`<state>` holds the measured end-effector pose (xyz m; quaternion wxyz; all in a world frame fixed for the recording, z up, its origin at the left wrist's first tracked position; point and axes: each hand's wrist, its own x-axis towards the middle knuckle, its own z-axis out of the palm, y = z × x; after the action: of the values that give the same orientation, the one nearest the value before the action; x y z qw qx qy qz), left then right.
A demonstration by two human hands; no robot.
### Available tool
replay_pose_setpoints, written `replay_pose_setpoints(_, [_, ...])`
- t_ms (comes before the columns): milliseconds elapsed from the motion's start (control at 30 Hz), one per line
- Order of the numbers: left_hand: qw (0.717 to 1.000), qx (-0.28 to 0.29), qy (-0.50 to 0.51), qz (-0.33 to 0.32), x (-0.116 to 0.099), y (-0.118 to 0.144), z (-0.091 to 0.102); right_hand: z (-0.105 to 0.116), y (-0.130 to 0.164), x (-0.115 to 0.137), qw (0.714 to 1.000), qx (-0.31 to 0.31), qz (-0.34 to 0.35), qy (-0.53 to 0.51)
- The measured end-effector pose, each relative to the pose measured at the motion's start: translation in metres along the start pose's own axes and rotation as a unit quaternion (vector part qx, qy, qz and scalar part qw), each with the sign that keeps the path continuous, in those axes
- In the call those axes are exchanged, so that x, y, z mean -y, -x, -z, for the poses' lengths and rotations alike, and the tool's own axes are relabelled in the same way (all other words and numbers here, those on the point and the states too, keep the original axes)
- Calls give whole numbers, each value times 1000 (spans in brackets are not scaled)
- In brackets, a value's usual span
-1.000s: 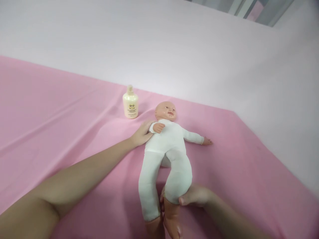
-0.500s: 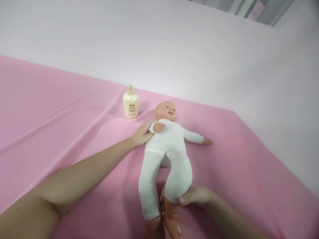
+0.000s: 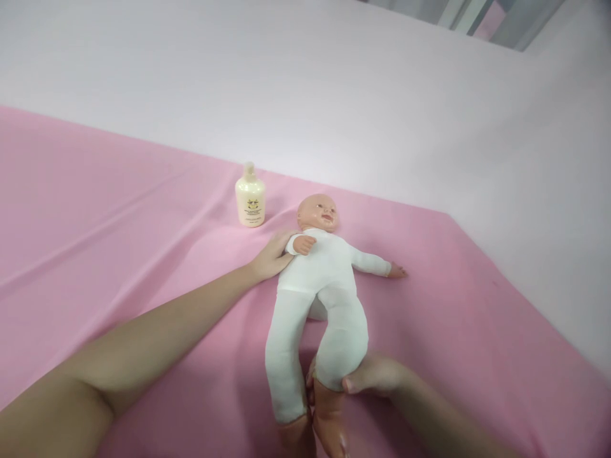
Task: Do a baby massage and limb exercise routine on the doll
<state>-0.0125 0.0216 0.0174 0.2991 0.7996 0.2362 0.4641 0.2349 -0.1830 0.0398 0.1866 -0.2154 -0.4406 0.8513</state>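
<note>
Doll held at shoulder and lower leg on a pink sheet.

The doll (image 3: 319, 286) lies face up on the pink sheet (image 3: 119, 210), head toward the far wall. The left hand (image 3: 273, 256) rests against its shoulder, fingers pressed together and tucked partly beneath. The right hand (image 3: 375, 375) has its fingers curled around one lower leg (the other leg lies free). A cream bottle (image 3: 249, 197) stands upright near the head; a sideways shove of the doll might topple it, and the leg could slip from that light hold.
</note>
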Motion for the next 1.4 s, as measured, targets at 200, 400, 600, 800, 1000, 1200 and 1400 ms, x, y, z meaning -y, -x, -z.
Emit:
replay_pose_setpoints(200, [1000,-1,7,-5,-3,-1,0,3,2,-1,999,-19,-26,5])
replay_pose_setpoints(400, [1000,-1,-2,2,1,1,0,-1,0,1,1000,-1,-10,-2])
replay_pose_setpoints(600, [1000,-5,4,1,-1,0,0,1,0,0,1000,-9,-20,1])
replay_pose_setpoints(800, [1000,2,0,8,0,0,0,0,0,-2,1000,-9,-20,3])
replay_pose_setpoints(1000, [1000,0,-4,7,-2,0,0,1,0,0,1000,-4,-15,6])
replay_pose_setpoints(1200, [1000,-2,-5,13,1,1,0,1,0,0,1000,-5,-13,4])
replay_pose_setpoints(1400, [1000,3,-4,13,3,2,0,1,0,-2,1000,-9,-13,5])
